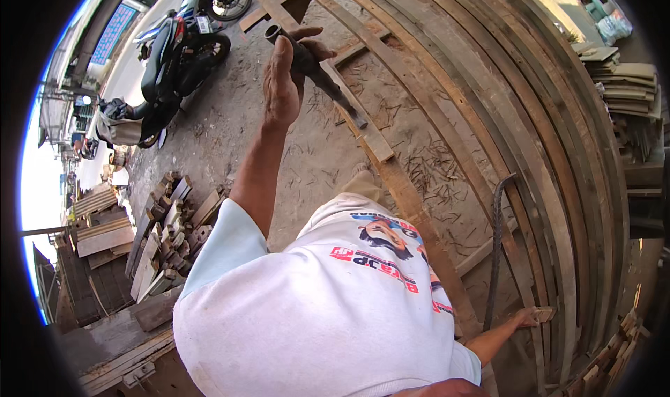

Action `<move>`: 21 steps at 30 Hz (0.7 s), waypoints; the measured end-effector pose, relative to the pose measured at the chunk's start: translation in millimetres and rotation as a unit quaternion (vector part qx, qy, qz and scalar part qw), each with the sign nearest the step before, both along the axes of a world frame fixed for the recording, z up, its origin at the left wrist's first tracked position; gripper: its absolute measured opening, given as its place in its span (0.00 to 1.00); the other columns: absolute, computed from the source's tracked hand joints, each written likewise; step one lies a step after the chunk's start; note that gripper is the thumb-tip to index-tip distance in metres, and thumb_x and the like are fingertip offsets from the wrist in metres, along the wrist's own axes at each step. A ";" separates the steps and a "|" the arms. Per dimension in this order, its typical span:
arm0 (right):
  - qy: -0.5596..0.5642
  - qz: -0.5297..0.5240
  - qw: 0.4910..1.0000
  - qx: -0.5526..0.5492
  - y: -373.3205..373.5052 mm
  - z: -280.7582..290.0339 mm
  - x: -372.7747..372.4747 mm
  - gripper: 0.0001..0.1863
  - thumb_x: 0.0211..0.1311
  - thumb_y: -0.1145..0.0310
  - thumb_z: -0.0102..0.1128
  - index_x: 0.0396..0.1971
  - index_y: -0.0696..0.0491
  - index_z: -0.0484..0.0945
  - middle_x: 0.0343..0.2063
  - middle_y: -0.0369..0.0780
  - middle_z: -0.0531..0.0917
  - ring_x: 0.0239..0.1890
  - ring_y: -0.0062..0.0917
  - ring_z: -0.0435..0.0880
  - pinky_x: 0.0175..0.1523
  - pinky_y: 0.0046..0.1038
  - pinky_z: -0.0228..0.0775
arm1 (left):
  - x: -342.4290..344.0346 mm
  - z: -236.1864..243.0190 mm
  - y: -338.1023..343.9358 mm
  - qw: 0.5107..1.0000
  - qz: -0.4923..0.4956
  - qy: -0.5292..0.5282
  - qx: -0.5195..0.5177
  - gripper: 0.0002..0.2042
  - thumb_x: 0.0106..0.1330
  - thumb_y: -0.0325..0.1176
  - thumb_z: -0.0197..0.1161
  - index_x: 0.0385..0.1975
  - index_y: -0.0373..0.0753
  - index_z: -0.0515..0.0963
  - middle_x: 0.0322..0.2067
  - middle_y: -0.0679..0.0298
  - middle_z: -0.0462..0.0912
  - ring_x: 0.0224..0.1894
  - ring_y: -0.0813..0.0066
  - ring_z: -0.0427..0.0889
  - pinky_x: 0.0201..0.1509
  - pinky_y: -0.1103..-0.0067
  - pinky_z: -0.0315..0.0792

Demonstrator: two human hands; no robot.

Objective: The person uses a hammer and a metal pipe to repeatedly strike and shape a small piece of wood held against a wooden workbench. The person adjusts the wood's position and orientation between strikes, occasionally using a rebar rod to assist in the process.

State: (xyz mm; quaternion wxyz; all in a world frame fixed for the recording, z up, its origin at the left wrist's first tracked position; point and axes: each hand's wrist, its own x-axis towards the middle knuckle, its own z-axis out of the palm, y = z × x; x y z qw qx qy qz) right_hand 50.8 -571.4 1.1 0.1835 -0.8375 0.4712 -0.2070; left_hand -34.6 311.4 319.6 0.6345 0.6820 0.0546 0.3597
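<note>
My left hand (287, 83) is raised and wrapped round a dark metal bar (326, 84). The bar is thick and hollow-looking at its upper end and narrows to a small blunt tip that points down and right. Below it lies a short wooden plank (377, 144) on a longer beam. Far to the lower right, my right hand (528, 318) reaches out to the long boards, its fingers closed on a small light piece of wood (545, 314). Just left of that hand, a dark ridged bar with a bent top (497, 243) leans against the boards.
Long wooden boards (481, 76) run in a row along my right. Wood splinters (426, 180) litter the dirt floor. At left stands a pile of cut wood (167, 236); beyond it are parked motorcycles (183, 55). Stacked flat boards (628, 83) stand at far right.
</note>
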 end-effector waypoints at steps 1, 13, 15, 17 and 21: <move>-0.054 -0.012 0.998 0.042 -0.8 3.0 5.0 0.42 0.69 0.38 0.57 0.66 0.59 0.66 0.57 0.56 0.75 0.56 0.47 0.80 0.59 0.50 0.73 | -0.7 1.2 -1.4 1.000 -0.002 0.006 0.016 0.35 0.81 0.60 0.39 0.60 0.29 0.74 0.39 0.57 0.85 0.47 0.67 0.85 0.59 0.70 0.75; -0.272 0.437 0.827 0.226 457.5 196.6 15.0 0.30 0.72 0.50 0.57 0.60 0.62 0.75 0.52 0.50 0.81 0.51 0.35 0.83 0.51 0.35 0.76 | 14.6 -40.9 1.3 0.977 -0.049 -0.003 -0.210 0.43 0.73 0.72 0.38 0.59 0.31 0.75 0.31 0.62 0.81 0.37 0.70 0.81 0.46 0.73 0.76; -0.269 0.590 0.721 0.243 541.7 228.1 18.0 0.27 0.69 0.59 0.59 0.60 0.63 0.73 0.55 0.51 0.79 0.59 0.41 0.79 0.63 0.41 0.71 | 12.7 -48.0 4.0 0.976 -0.054 -0.024 -0.209 0.41 0.74 0.69 0.45 0.65 0.33 0.69 0.34 0.62 0.82 0.34 0.74 0.81 0.43 0.75 0.78; -0.275 0.714 0.611 0.203 611.8 265.2 22.4 0.26 0.65 0.65 0.63 0.60 0.62 0.73 0.57 0.54 0.78 0.60 0.45 0.79 0.65 0.42 0.70 | 13.9 -60.1 7.5 0.977 -0.047 -0.030 -0.207 0.41 0.73 0.69 0.47 0.67 0.35 0.66 0.35 0.61 0.82 0.31 0.76 0.81 0.41 0.77 0.79; -0.257 0.855 0.447 0.053 695.2 320.5 43.1 0.32 0.52 0.72 0.71 0.60 0.53 0.74 0.63 0.51 0.75 0.63 0.49 0.76 0.66 0.46 0.71 | 11.1 -66.1 2.9 0.958 -0.081 -0.053 -0.269 0.37 0.73 0.66 0.52 0.65 0.37 0.65 0.39 0.61 0.84 0.31 0.78 0.82 0.38 0.79 0.79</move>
